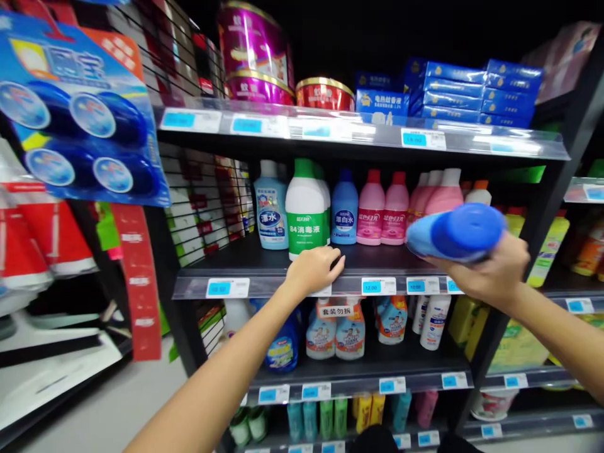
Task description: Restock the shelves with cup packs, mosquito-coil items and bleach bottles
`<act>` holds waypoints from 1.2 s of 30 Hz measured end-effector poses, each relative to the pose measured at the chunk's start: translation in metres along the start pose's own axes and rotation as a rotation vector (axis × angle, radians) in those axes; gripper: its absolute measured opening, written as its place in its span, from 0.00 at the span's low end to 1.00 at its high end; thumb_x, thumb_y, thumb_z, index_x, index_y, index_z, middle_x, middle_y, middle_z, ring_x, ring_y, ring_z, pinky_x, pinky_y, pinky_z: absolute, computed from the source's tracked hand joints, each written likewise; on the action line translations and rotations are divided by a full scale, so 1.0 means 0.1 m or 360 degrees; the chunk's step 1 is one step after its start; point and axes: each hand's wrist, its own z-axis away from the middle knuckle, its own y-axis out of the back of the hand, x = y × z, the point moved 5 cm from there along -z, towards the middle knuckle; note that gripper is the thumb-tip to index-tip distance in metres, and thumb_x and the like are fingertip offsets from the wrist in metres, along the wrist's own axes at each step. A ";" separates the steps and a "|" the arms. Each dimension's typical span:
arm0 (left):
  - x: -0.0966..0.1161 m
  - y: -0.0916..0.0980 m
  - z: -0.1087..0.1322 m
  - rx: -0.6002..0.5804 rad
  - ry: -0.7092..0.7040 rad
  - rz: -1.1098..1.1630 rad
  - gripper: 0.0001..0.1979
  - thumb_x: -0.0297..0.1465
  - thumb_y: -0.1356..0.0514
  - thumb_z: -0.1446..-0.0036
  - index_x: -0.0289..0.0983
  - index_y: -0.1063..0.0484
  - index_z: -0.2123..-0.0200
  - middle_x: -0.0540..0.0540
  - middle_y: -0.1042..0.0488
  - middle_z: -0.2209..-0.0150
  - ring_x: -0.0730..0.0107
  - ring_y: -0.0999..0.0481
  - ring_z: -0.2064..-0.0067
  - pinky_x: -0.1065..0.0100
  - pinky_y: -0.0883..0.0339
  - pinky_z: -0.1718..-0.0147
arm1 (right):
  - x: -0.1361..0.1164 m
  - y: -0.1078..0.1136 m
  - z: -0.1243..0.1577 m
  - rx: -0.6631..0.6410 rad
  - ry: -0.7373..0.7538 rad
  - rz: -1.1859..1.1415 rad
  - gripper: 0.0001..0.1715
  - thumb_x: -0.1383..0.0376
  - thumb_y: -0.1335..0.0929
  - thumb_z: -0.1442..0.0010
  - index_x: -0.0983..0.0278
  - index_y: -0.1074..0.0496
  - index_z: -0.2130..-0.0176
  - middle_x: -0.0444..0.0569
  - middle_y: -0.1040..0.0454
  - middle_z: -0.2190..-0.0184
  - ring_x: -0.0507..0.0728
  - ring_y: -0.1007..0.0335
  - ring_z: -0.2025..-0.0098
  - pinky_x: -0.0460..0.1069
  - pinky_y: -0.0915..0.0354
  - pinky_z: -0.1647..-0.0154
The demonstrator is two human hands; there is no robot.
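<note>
My right hand (491, 277) grips a blue bottle (425, 234) with a darker blue cap, tilted nearly on its side in front of the middle shelf. The cap end points toward me. At that shelf's front edge is my left hand (314, 270), its fingers curled; whatever they may hold is hidden. Just behind it stands a white disinfectant bottle (306, 207) with a green cap and green label. Beside that are a light blue bleach bottle (271, 207), a smaller blue bleach bottle (344, 211) and pink bottles (370, 211).
Tins (325, 94) and blue boxes (453, 91) fill the upper shelf. Spray bottles (350, 333) stand on the shelf below. A hanging blister pack (85, 113) and a wire mesh panel (189, 207) border the left; a black upright (552, 157) is at right.
</note>
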 end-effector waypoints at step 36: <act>-0.03 -0.01 0.01 0.0147 0.0029 0.0016 0.16 0.35 0.51 0.31 0.38 0.30 0.69 0.46 0.22 0.70 0.62 0.23 0.67 0.64 0.47 0.73 | 1.24 -1.83 -0.01 -0.0692 -0.1312 -0.0745 0.30 0.62 0.18 0.55 0.65 0.24 0.54 0.52 0.18 0.54 0.63 0.21 0.52 0.60 0.26 0.46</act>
